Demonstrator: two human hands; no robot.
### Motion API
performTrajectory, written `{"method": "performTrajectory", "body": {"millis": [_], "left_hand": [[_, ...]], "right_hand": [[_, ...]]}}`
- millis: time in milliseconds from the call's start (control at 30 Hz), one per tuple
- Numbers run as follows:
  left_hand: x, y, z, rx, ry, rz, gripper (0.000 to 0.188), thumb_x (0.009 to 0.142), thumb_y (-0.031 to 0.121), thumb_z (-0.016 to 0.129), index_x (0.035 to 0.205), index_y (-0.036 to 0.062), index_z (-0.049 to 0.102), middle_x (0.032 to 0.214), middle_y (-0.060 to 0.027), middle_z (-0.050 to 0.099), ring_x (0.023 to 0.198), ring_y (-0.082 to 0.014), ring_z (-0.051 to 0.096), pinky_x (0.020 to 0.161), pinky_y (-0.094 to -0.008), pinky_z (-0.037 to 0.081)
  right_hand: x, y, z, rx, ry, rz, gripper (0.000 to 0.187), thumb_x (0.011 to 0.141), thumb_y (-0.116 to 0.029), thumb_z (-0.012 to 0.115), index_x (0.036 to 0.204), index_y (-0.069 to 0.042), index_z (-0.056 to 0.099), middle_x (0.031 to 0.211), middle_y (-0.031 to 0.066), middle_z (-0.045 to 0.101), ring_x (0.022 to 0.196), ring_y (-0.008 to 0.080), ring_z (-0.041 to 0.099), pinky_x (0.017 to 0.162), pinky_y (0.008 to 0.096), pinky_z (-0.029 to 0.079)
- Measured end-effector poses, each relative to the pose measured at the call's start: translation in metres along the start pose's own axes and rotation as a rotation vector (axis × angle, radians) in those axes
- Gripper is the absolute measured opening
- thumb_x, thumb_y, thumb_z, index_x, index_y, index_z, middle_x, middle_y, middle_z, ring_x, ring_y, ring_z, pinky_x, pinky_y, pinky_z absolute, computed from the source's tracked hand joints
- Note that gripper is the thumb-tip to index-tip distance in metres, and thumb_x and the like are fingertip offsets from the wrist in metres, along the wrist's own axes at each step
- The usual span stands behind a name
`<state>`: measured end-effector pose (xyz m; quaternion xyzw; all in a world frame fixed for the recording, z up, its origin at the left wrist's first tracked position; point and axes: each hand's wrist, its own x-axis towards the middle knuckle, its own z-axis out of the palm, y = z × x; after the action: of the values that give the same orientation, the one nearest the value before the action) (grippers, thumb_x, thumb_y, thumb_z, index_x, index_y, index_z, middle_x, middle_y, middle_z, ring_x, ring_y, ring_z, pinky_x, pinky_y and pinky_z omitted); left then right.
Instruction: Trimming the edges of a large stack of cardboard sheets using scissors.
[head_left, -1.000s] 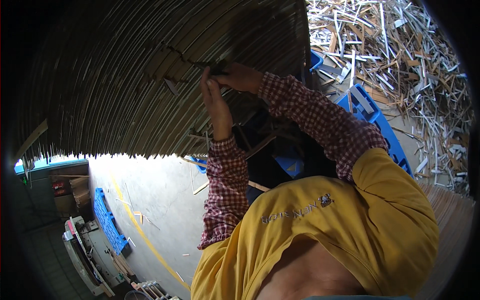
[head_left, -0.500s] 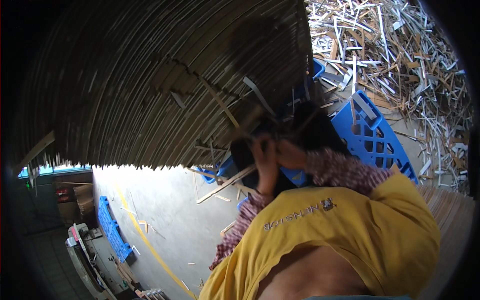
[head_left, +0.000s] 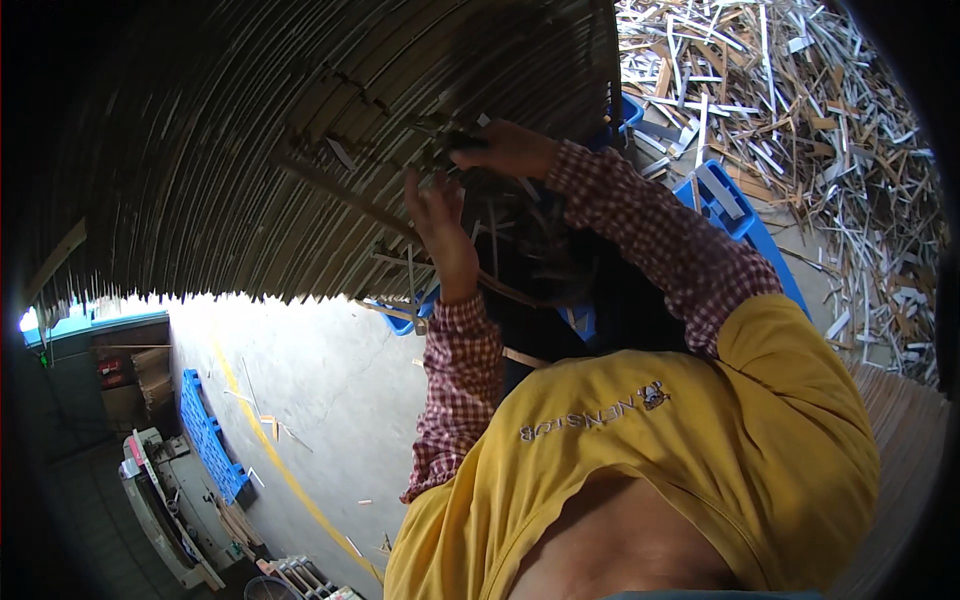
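Observation:
A tall stack of layered cardboard sheets (head_left: 230,200) fills the upper left, its ragged edges facing me. My left hand (head_left: 442,222) is raised in front of it, fingers stretched up and a little apart, with nothing visible in them. To its upper right, my right hand (head_left: 510,150) is closed at the stack's face. A dark, blurred thing (head_left: 462,142) shows at its fingertips, too smeared to name. A long brown cardboard strip (head_left: 350,195) slants across the stack beside my left hand. Loose pale strips (head_left: 341,153) stick out of the sheets.
A large heap of cardboard offcuts (head_left: 780,120) covers the floor at upper right. Blue plastic pallets stand beside it (head_left: 735,205) and at left (head_left: 208,435). A yellow floor line (head_left: 290,480) runs near a grey machine (head_left: 170,505) at lower left. Stacked sheets (head_left: 900,440) lie at right.
Both hands have moved up and away from my body to the stack's face. They were close together before and are now apart. The long strip by my left hand has shifted up and left.

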<state>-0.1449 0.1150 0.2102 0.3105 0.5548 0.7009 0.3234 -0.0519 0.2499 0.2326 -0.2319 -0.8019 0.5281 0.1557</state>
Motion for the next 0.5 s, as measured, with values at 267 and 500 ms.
{"method": "performTrajectory", "body": {"millis": [267, 500], "left_hand": [[0.035, 0.007, 0.023, 0.049, -0.081, 0.161, 0.054, 0.091, 0.044, 0.034, 0.128, 0.0037, 0.029, 0.116, -0.0120, 0.043, 0.107, -0.0214, 0.044, 0.092, -0.0347, 0.035], [0.043, 0.002, 0.025, 0.032, -0.094, 0.130, 0.051, 0.092, 0.042, 0.032, 0.123, 0.0023, 0.037, 0.113, -0.0097, 0.045, 0.105, -0.0203, 0.045, 0.089, -0.0339, 0.036]], "right_hand": [[0.030, 0.027, 0.033, 0.111, 0.101, -0.164, 0.045, 0.087, -0.040, 0.044, 0.073, 0.000, 0.059, 0.049, 0.0067, 0.040, 0.043, 0.0142, 0.034, 0.047, 0.0349, 0.033], [0.034, 0.036, 0.040, 0.000, 0.112, -0.216, 0.042, 0.088, -0.032, 0.040, 0.061, -0.002, 0.050, 0.043, 0.0053, 0.031, 0.038, 0.0139, 0.027, 0.043, 0.0356, 0.030]]}}
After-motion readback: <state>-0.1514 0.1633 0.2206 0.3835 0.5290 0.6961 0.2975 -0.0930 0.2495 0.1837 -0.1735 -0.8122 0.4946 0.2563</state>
